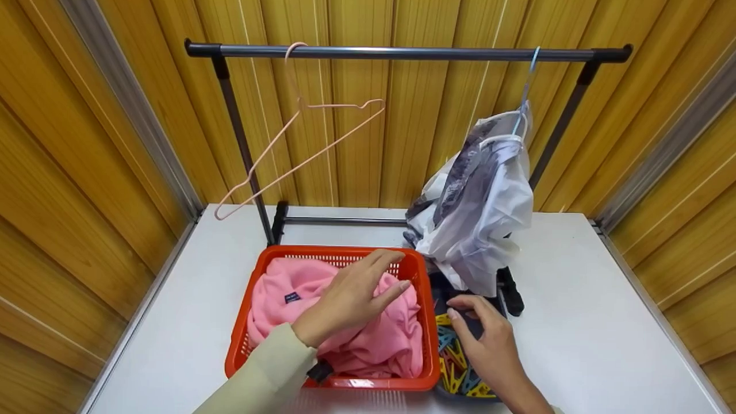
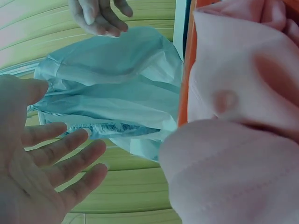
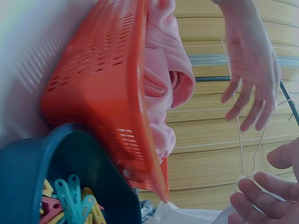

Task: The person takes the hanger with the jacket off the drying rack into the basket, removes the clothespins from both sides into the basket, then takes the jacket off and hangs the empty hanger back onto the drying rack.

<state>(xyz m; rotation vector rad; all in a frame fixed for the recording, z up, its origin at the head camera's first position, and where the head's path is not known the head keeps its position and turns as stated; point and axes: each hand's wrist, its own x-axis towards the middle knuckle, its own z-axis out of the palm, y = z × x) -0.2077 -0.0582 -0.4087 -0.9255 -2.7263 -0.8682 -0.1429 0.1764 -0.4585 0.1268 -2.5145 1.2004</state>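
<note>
My left hand (image 1: 356, 296) hovers over the red basket (image 1: 428, 322), fingers relaxed and holding nothing. Crumpled in that basket lies a pink garment (image 1: 287, 319) with a small dark label. Over the dark blue bin (image 3: 100, 163) is my right hand (image 1: 489, 339), its fingers loosely bent and nothing between them. Inside the bin are several clothespins (image 3: 74, 200), yellow, teal and reddish. A white and grey garment (image 1: 500, 201) hangs from a light blue hanger (image 1: 525, 86), just beyond the right hand.
A dark metal clothes rack (image 1: 402, 53) stands at the back of the white table (image 1: 592, 322). From its left part hangs a bare pink hanger (image 1: 310, 161). Wood-patterned panels (image 1: 356, 149) enclose the back and both sides.
</note>
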